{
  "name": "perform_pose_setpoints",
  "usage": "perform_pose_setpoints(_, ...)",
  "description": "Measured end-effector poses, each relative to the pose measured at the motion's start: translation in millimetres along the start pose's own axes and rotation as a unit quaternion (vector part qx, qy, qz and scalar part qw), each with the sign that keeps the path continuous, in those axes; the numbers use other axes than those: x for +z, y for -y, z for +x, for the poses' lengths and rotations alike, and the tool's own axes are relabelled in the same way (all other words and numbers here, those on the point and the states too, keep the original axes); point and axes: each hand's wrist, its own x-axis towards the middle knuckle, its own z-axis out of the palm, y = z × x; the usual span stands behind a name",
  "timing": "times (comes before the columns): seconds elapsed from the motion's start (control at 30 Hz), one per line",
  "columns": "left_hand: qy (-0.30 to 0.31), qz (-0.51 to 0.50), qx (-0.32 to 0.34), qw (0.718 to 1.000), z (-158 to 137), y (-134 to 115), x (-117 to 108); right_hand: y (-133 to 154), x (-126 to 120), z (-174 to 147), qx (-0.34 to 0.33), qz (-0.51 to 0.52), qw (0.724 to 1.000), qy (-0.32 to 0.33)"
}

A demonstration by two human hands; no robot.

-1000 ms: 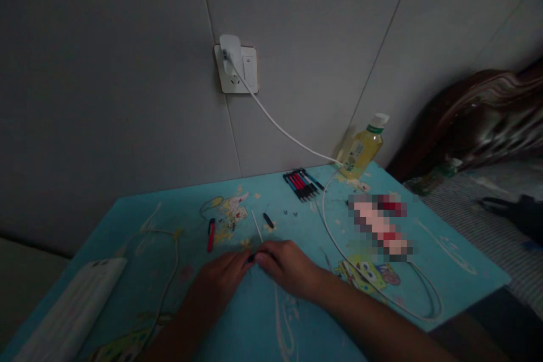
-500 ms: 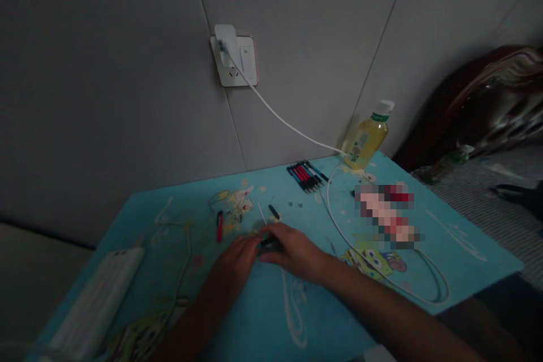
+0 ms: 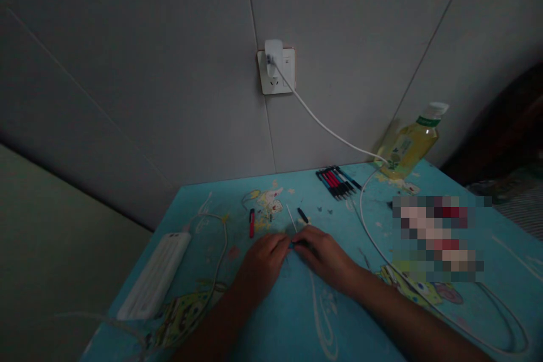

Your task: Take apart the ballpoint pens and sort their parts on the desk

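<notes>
My left hand (image 3: 265,257) and my right hand (image 3: 324,254) meet low over the table, fingers pinched together. Between their fingertips is a small dark and blue pen part (image 3: 292,245), mostly hidden by the fingers. Just beyond lie a thin white refill (image 3: 291,216) and a short black pen piece (image 3: 302,215). A red and black pen part (image 3: 251,223) rests to the left of them. Two tiny dark pieces (image 3: 324,210) are to the right. Farther back, several red, blue and black pens (image 3: 337,182) lie side by side in a row.
A white power strip (image 3: 155,277) lies at the left of the blue patterned table (image 3: 271,317). From the wall charger (image 3: 274,56), a white cable (image 3: 331,130) loops across the right side. A bottle of yellow drink (image 3: 411,147) stands against the wall, near a blurred-out patch.
The view has swung left, shifting everything rightward in the picture. My hands stay together; the dark piece that showed under my right fingers is now mostly covered, with a blue bit visible.
</notes>
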Motion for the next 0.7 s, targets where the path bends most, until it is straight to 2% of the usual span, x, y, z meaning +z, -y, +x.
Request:
perform_pose_setpoints(0.07, -0.005, 0.006, 0.006, 1.0, 0.3, 0.0, -0.5, -0.9, 0.4, 0.6, 0.007, 0.009, 1.0, -0.016)
perform_pose_setpoints(0.23, 0.0, 0.021, 0.014, 1.0, -0.2, 3.9, 1.1, -1.7, -0.2, 0.0, 0.008, 0.019, 1.0, 0.006)
perform_pose_setpoints(0.33, -0.022, 0.03, 0.014, 0.999, -0.7, 6.6, 2.4, 0.0, -1.4, -1.1, 0.004, 0.017, 1.0, -0.006)
perform_pose_setpoints(0.43, -0.035, 0.035, 0.023, 0.999, -1.3, 7.5, 2.6, 0.1, -2.3, -1.2, 0.017, 0.009, 1.0, 0.014)
perform_pose_setpoints(0.7, 0.012, 0.027, 0.022, 0.999, -1.7, 6.8, 3.1, 0.7, -2.5, 0.8, 0.021, 0.021, 1.0, -0.003)
